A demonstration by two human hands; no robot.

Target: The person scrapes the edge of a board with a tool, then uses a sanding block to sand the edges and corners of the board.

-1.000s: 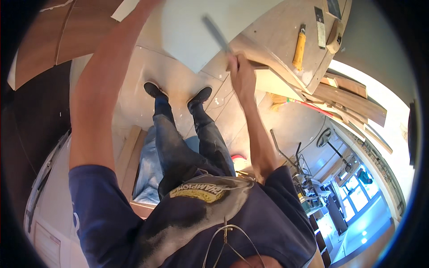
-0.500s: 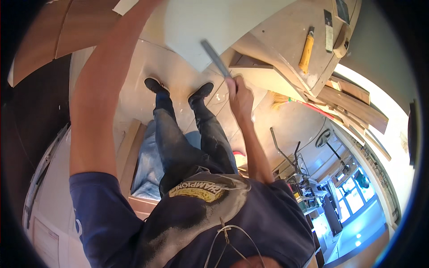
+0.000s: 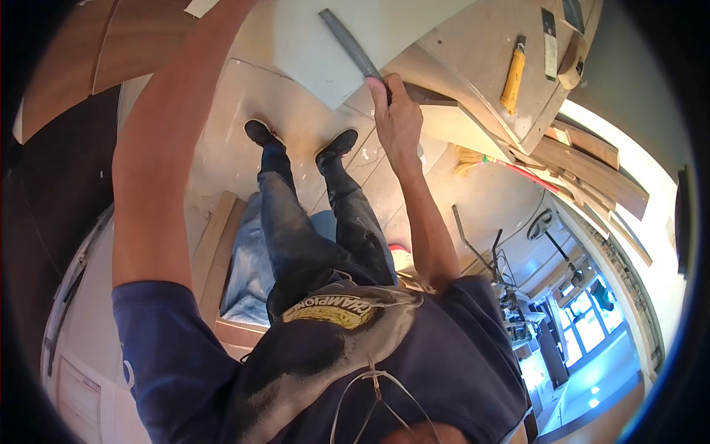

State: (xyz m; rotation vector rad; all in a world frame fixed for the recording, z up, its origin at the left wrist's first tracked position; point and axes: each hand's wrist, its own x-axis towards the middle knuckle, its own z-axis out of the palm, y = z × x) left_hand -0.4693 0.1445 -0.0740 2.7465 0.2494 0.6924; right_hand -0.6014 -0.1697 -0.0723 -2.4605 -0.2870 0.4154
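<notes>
A person standing at a dusty, pale wooden bench point(image 3: 473, 44) works a long, flat, dark grey metal file point(image 3: 353, 46) along the near edge of a pale, flat board point(image 3: 325, 37), the right hand point(image 3: 396, 118) with its fingers wrapped tight round the file's handle end. Over the past second the file has swung and its tip now reaches farther up across the board (a sign the filing stroke is under way). The left arm stretches up out of view, so its fingers cannot be judged. A yellow-handled tool point(image 3: 512, 74) lies toward the bench's far right corner, well apart.
</notes>
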